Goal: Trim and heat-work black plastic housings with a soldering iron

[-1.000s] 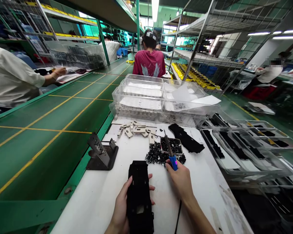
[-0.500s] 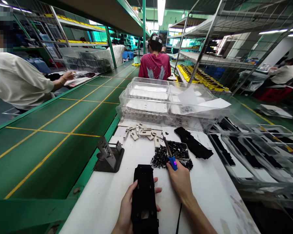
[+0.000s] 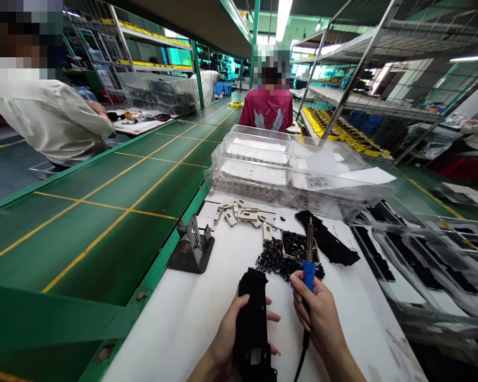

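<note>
Looking down from the head camera, the only view, the black panel [image 3: 253,318] sits at the bottom centre of the frame, its far end tilted up off the white table [image 3: 175,318]. The left hand [image 3: 227,331] is gripping it, thumb on one edge and fingers wrapped round the other. Just to its right, the right hand [image 3: 318,307] is closed on the blue handle of a soldering iron [image 3: 308,273], whose tip points up the frame, apart from the panel. Work on this panel seems under way rather than finished (whether any piece is already fixed to it, I cannot tell). Plenty looks left over: a loose heap of small black pieces [image 3: 273,260] lies right of centre, with pale clips [image 3: 249,216] scattered above it. A second black panel [image 3: 334,241] lies on the table beside the heap, and more rest in clear trays [image 3: 422,310] at the right edge; done or waiting, the frame does not say. The iron stand [image 3: 193,249], left of centre, holds no iron.
</note>
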Demonstrator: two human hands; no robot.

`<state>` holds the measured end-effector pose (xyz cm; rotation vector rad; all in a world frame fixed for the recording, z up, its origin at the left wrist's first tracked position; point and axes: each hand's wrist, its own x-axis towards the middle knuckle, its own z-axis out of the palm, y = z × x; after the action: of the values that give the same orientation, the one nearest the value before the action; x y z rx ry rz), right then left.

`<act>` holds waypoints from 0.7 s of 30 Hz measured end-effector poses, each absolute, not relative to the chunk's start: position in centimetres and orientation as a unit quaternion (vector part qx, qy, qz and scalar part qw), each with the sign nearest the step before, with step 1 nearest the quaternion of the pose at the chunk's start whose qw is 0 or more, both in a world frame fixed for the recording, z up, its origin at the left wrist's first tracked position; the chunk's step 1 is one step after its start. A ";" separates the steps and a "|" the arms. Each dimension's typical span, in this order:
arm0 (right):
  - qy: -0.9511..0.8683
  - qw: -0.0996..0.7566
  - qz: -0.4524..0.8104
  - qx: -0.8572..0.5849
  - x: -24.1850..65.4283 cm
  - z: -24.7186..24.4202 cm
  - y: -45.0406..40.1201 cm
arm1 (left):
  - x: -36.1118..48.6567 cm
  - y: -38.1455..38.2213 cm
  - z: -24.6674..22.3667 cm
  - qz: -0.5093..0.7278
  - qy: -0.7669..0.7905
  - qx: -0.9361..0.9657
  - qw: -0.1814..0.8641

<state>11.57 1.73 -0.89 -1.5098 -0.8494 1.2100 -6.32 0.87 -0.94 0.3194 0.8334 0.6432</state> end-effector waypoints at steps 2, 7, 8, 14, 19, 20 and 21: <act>-0.349 0.512 0.483 -0.619 11.6 -0.7 1.9 | -5.5 1.3 -0.7 0.300 0.442 0.172 0.828; -0.375 0.535 0.373 -0.659 12.2 -0.9 2.9 | -4.2 1.9 0.1 0.313 0.475 0.199 0.798; -0.383 0.534 0.359 -0.663 12.3 -0.9 2.9 | -4.1 1.8 0.2 0.320 0.468 0.203 0.798; -0.418 0.510 0.313 -0.683 12.5 -0.4 2.7 | -3.6 1.1 0.7 0.403 0.447 0.243 0.760; -0.428 0.501 0.298 -0.691 12.7 0.3 3.2 | -3.4 0.9 -0.2 0.433 0.470 0.269 0.721; -0.427 0.503 0.304 -0.687 12.6 0.4 3.2 | -3.5 0.8 -0.3 0.430 0.471 0.266 0.723; -0.427 0.504 0.311 -0.683 12.5 0.6 3.0 | -3.6 0.6 -0.3 0.427 0.468 0.264 0.727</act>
<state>12.50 2.98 0.62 -1.6484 -1.0304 0.7513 -3.57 0.65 -0.32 0.5812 1.0326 0.9420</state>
